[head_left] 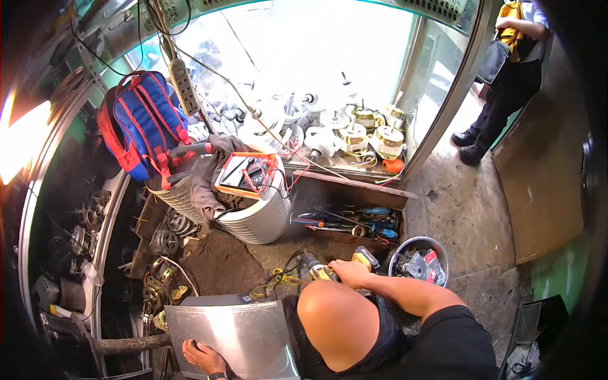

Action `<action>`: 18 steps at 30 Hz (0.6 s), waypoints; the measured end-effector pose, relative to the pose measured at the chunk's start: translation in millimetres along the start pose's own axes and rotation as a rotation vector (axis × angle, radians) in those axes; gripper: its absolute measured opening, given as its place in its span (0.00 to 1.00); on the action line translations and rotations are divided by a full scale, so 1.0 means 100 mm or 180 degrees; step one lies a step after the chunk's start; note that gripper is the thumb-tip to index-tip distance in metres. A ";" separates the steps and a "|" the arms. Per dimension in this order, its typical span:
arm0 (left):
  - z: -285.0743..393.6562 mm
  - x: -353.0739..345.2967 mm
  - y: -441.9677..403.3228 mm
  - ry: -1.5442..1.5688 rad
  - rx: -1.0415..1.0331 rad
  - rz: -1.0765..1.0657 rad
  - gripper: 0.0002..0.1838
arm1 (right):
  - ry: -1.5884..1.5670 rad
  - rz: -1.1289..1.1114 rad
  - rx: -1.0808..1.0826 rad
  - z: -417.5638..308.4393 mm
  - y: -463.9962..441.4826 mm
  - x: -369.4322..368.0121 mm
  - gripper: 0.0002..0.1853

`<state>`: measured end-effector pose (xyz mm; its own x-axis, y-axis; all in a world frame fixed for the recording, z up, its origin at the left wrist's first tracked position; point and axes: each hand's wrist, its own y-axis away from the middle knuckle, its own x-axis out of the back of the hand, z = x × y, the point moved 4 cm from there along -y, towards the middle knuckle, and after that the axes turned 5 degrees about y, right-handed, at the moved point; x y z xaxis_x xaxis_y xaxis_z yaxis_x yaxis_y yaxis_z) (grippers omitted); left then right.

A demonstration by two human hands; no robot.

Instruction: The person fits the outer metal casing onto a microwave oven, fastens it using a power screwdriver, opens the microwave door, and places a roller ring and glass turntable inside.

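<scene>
My right hand [350, 273] is wrapped around a yellow and black cordless drill [322, 272], beside my bent knee. The drill's chuck points up and left, and its battery shows past my hand. My left hand [204, 358] lies on the flat top of a silver metal casing [244, 329], near its lower left part, fingers apart. A small dark spot shows by those fingers; I cannot make out what it is. A yellow cable [284, 277] lies on the floor between the casing and the drill.
A wooden tool box [354, 218] and a metal bucket [447, 263] of small parts stand ahead. A multimeter [258, 172] tops a ribbed white drum [256, 225]. A backpack [149, 120] sits left; motors [353, 136] line the window ledge. A person [506, 82] stands at the right.
</scene>
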<state>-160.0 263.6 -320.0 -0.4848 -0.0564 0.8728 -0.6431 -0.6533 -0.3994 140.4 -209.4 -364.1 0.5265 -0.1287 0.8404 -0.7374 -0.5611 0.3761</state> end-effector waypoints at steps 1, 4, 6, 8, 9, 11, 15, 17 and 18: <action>0.01 0.01 0.00 -0.0050 0.0030 -0.0010 0.15 | -0.0142 0.0126 -0.0020 0.03 0.11 0.11 0.31; -0.01 0.00 0.01 -0.0171 0.0098 -0.0055 0.16 | -0.0576 0.0425 0.0080 0.12 0.42 0.53 0.32; 0.00 -0.01 0.00 -0.0238 0.0137 -0.0093 0.16 | -0.0672 0.0903 -0.0013 0.15 0.67 0.89 0.33; 0.01 0.00 0.00 -0.0164 0.0114 -0.0097 0.16 | -0.1231 0.1622 -0.0050 0.19 0.80 1.12 0.31; -0.01 -0.01 0.00 -0.0152 0.0135 -0.0085 0.16 | -0.1544 0.1850 -0.0236 0.17 0.86 1.33 0.30; 0.01 -0.01 -0.01 -0.0066 0.0031 -0.0009 0.16 | -0.1589 0.2363 -0.0227 0.18 0.84 1.76 0.29; 0.31 0.28 -0.13 -0.0230 -0.0202 0.0116 0.20 | -0.0440 0.3048 -0.0630 0.71 0.32 2.30 0.28; 0.31 0.26 -0.15 -0.0158 -0.0207 0.0135 0.17 | -0.0080 0.2996 -0.0969 0.96 -0.05 2.49 0.30; 0.31 0.26 -0.16 -0.0143 -0.0195 0.0154 0.17 | 0.0213 0.3013 -0.1085 1.15 -0.27 2.51 0.29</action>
<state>-143.7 249.2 -282.7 -0.4900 -0.1214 0.8632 -0.6553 -0.6017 -0.4566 340.9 -321.1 -208.3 -0.3553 -0.3482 0.8675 -0.9271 0.0130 -0.3745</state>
